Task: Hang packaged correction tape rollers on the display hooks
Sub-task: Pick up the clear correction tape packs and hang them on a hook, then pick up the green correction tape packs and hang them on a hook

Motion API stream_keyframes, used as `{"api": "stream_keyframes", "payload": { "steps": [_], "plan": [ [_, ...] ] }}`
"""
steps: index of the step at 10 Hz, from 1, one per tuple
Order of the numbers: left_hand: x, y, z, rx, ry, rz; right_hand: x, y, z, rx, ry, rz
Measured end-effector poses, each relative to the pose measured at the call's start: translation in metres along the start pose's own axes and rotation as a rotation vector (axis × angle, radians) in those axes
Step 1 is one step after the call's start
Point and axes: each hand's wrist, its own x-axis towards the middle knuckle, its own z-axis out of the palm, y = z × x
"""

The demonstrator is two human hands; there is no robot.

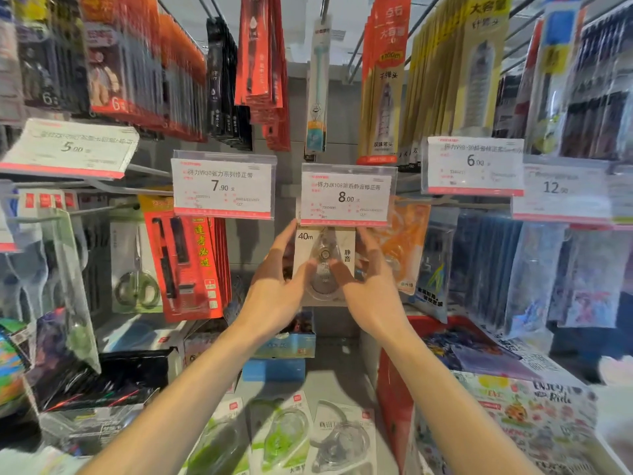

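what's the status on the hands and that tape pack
Both hands grip pack: left hand, right hand. Tape pack upright, top tucked behind 8.00 price tag. Hook itself hidden by tag.

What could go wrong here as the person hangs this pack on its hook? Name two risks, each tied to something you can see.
1. The 8.00 price tag hides the top of the correction tape pack, so the hook may miss its hole.
2. The left hand and right hand hold the pack only by its sides; it could slip onto the packs below.
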Motion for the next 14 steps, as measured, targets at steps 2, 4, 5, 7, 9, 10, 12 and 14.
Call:
{"api": "stream_keyframes", "payload": {
  "steps": [2,4,5,7,9,10,12,14],
  "plan": [
    [0.0,0.013,-0.005,-0.043,-0.004,-0.01,0.001,-0.007,-0.005,0.063,-0.055,0.009],
    [-0.006,0.015,-0.006,-0.055,0.001,0.003,-0.007,-0.006,-0.015,0.014,-0.097,0.037],
    [-0.013,0.018,-0.01,-0.038,-0.001,-0.032,-0.014,-0.011,-0.025,-0.01,-0.144,0.054],
    [-0.051,0.022,-0.027,-0.094,0.121,-0.123,-0.052,-0.015,-0.048,0.174,-0.109,0.196],
    [-0.125,0.036,-0.041,-0.203,0.219,-0.19,-0.103,-0.017,-0.064,0.38,-0.094,0.307],
    [-0.159,0.033,-0.045,-0.256,0.269,-0.235,-0.128,-0.019,-0.067,0.375,-0.12,0.327],
    [-0.196,0.011,-0.06,-0.29,0.272,-0.292,-0.16,-0.024,-0.059,0.321,-0.114,0.364],
    [-0.192,-0.024,-0.089,-0.308,0.175,-0.31,-0.168,-0.03,-0.032,0.202,-0.054,0.349]
  ]
}}
